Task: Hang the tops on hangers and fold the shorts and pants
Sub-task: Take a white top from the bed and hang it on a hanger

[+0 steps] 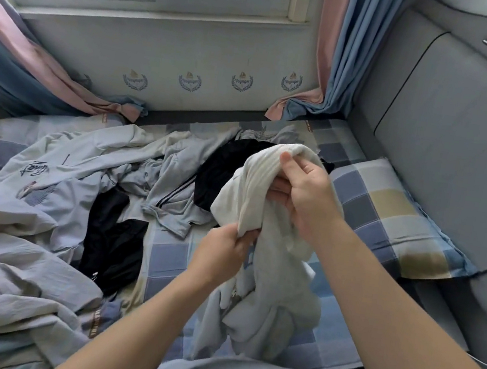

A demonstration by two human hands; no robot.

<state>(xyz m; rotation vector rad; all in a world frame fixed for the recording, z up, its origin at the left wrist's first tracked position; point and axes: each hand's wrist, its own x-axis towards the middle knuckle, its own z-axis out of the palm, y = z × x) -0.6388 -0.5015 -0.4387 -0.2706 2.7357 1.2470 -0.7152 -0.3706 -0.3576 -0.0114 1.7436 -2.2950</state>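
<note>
- Right hand [304, 190]: fingers curled, gripping upper bunch of white garment [260, 250], lifted above checked bed [168, 255].
- Left hand [226, 248]: pinching a lower fold (same garment).
- Grey and black clothes heap [174, 174] lies behind, on bed.

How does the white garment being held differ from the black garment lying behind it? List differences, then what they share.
The white garment is pale; the black garment is dark. The white garment hangs gripped by the left hand and right hand; the black garment lies on the bed. Both are crumpled.
</note>
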